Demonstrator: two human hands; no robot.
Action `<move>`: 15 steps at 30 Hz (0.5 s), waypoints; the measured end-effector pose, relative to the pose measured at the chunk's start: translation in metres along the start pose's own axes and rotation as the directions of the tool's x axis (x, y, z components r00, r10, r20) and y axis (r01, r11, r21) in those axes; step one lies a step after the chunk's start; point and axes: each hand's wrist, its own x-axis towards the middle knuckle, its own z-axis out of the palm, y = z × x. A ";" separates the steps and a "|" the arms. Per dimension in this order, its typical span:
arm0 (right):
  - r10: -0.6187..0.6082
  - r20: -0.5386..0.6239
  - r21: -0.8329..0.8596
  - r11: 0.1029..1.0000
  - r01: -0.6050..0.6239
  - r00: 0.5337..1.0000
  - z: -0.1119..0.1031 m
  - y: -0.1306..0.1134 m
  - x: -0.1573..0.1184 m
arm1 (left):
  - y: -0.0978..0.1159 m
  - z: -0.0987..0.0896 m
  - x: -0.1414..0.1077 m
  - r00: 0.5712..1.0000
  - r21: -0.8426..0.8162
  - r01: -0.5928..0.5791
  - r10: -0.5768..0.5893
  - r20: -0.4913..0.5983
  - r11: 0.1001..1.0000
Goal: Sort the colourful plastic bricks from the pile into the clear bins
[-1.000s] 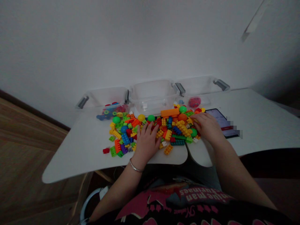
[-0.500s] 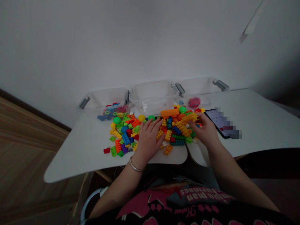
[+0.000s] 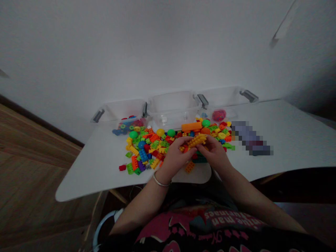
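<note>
Two hands on one yellow studded brick chain (image 3: 196, 140), held over the pile, long axis running near-left to far-right. Left hand (image 3: 176, 157) pinches the left end, right hand (image 3: 216, 154) the right end, equally near. Loose plastic bricks (image 3: 154, 150) cover the white table (image 3: 294, 140), clear plastic bins (image 3: 172, 110) along the far edge

Yellow studded brick (image 3: 195, 140); clear plastic bin (image 3: 173, 110), grey handle (image 3: 202, 101).

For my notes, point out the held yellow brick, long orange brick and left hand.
yellow brick (image 3: 196, 140), head view, studded middle
long orange brick (image 3: 191, 126), head view, middle of its side
left hand (image 3: 176, 157), head view, back of the hand
</note>
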 end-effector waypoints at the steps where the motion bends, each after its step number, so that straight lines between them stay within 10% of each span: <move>1: -0.035 -0.008 -0.073 0.997 0.034 0.999 -0.002 0.000 -0.001 | -0.001 0.000 0.000 1.000 -0.054 0.028 -0.028 0.003 0.998; 7: -0.364 0.010 -0.499 0.805 0.320 0.931 -0.027 0.007 -0.009 | -0.003 -0.040 0.007 0.963 0.060 -0.064 0.078 -0.256 0.996; 15: -0.428 -0.013 -0.760 0.592 0.269 0.904 -0.054 0.044 -0.018 | -0.012 -0.178 0.075 0.630 0.365 0.002 0.282 -0.723 0.931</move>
